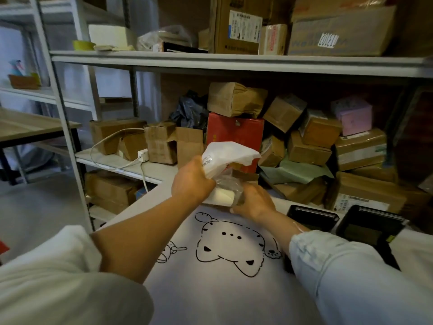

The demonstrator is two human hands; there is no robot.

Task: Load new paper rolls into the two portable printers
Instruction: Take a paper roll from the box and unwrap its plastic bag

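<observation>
While a white paper roll (223, 195) sat inside a clear plastic bag (228, 181) just above the near edge of the table (417, 245), both hands worked on the wrapping. The left hand (192, 181) had its fingers curled round the upper part of the bag, bunching the plastic together with a white sheet or bag flap (230, 152) that stuck up and out to the right. The right hand (254, 202) gripped the bag's lower end from the right side, fingers wrapped beneath it; whether they touched the roll itself could not be told.

To the right of the hands, two black portable printers stood side by side on the table: the nearer printer (312, 219) just beside the right wrist, the farther printer (372, 225) to its right. A white cloth printed with a cartoon bear (230, 249) lay below the hands.

Behind the hands ran a metal shelf unit (210, 63), crowded with brown cardboard boxes (309, 134), a red box (234, 134) and a white power strip (143, 154) with its cable.
</observation>
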